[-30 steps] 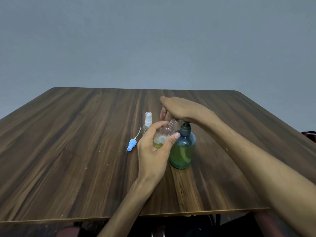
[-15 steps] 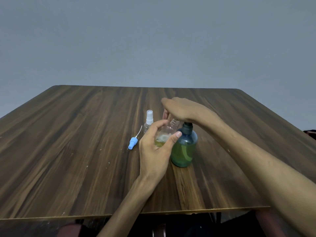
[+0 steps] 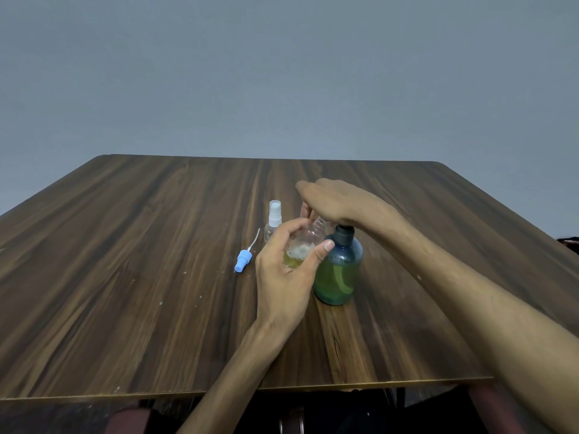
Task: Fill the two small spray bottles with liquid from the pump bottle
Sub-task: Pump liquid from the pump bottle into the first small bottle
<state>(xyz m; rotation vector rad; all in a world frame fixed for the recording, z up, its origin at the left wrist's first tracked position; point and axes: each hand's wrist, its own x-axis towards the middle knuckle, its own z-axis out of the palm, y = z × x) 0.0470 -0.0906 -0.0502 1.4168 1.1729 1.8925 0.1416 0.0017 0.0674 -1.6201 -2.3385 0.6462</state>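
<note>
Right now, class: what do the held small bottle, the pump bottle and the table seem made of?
Small bottle: clear plastic, probably; yellowish liquid shows through. Pump bottle: tinted blue-green translucent plastic, glossy, dark matt collar. Table: wood-grain surface, perhaps laminate; pale edge strip.

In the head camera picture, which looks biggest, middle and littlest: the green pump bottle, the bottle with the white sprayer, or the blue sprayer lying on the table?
1. Green pump bottle, by far the biggest.
2. Bottle with the white sprayer, partly hidden behind the left hand.
3. Blue sprayer, the littlest, even counting its thin tube.
</note>
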